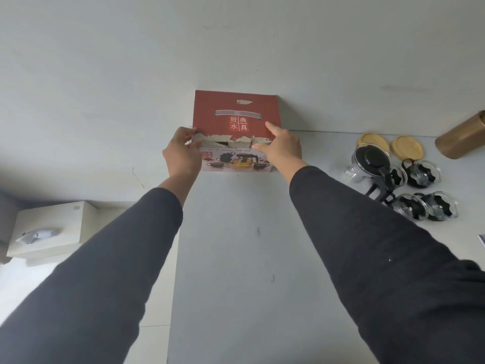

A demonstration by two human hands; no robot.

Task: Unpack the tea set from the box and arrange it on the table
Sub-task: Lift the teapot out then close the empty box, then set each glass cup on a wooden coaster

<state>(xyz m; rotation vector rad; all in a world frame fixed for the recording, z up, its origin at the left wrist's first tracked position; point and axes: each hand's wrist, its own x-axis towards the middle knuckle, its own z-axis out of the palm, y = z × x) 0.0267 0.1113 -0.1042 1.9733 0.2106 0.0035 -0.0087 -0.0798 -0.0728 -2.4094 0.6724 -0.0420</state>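
Head view shows a red cardboard box with a tea set picture on its front, standing at the far edge of the grey tabletop, close to the wall.

A lot of the job looks done. To the right of the box, well apart from it, a glass teapot with a black lid sits on the tabletop. Near it are four small glass cups with black holders, in a loose bunch. Behind them lie two round wooden coasters, flat on the tabletop. A tall gold tin stands farther right. I cannot see inside the box, so I cannot tell if anything is left in it. The pieces may need tidying into a neat row.

The left hand grips the left front corner of the box, fingers curled round the torn edge. The right hand holds the right side of the top flap, thumb at the front and fingers on top. Both hands are closed on the box, not spread wide.

A white tissue box sits lower down on the left.
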